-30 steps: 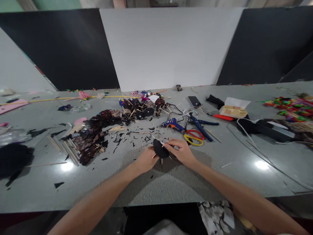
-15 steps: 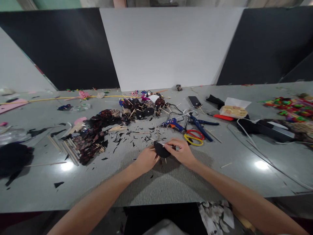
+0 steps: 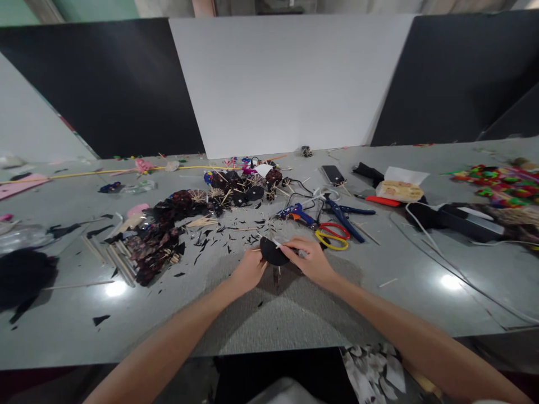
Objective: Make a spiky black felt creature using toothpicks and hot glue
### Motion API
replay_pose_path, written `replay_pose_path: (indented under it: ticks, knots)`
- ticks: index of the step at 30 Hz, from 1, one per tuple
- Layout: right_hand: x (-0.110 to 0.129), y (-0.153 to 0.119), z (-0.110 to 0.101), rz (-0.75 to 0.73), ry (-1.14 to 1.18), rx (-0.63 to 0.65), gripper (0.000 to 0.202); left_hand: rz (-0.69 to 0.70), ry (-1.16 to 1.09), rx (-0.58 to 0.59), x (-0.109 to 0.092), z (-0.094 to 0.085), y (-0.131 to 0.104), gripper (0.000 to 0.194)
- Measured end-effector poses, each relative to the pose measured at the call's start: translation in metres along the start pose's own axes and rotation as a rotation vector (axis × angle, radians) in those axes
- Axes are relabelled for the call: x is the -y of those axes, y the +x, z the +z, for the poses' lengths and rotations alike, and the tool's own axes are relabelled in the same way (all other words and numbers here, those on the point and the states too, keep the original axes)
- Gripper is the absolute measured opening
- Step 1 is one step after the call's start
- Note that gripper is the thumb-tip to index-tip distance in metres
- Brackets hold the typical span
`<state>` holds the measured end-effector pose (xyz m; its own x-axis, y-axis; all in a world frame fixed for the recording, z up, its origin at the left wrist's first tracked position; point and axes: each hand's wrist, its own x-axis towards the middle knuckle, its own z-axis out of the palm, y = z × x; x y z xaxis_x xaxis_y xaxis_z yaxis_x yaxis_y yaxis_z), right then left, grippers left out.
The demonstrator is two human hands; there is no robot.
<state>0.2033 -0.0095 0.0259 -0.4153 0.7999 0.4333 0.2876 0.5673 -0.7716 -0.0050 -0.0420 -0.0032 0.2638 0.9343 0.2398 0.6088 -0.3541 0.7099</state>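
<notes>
Black disc (image 3: 273,255) above table (image 3: 236,331), near middle; my left hand (image 3: 249,268) closed on its left edge, right hand (image 3: 309,258) pinching white piece (image 3: 277,243) at its face. Likely positioning that piece; next move calls for steady left hold.

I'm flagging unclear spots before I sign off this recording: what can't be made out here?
All in the head view:
Left hand, some fingertips: hidden behind the black disc.
Underside of the disc: turned away from the camera.
Pale piece at the fingertips of the right hand: too small to identify.
Colourful pile: cut off by the right edge.
Dark bundle: cut off by the left edge.
</notes>
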Motion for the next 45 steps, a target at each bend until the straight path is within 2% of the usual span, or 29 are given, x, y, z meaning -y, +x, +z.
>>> replay_pose_path:
  ticks: [4, 8, 17, 24, 35, 40, 45]
  knots:
    - [-0.001, 0.000, 0.000, -0.016, 0.011, -0.013, 0.031, -0.124, -0.080, -0.053, -0.004, 0.000, 0.002, 0.023]
    - [-0.003, 0.000, 0.000, -0.017, 0.013, -0.017, 0.027, -0.219, -0.267, -0.109, -0.009, 0.000, 0.002, 0.011]
    - [-0.005, 0.001, 0.000, -0.045, 0.006, -0.035, 0.025, -0.215, -0.422, -0.196, -0.007, 0.001, 0.002, 0.012]
    - [-0.008, 0.000, 0.001, -0.061, -0.005, -0.059, 0.020, -0.161, -0.534, -0.158, -0.009, 0.002, 0.004, 0.017]
    - [-0.010, 0.000, 0.001, -0.092, -0.027, -0.073, 0.018, -0.187, -0.711, -0.170, 0.004, 0.012, 0.004, 0.026]
    - [-0.009, 0.000, 0.001, -0.096, -0.014, -0.082, 0.018, -0.169, -0.738, -0.122, 0.001, 0.011, 0.004, 0.027]
    - [-0.007, 0.000, 0.001, -0.083, -0.015, -0.065, 0.016, -0.189, -0.667, -0.088, 0.002, 0.011, 0.003, 0.024]
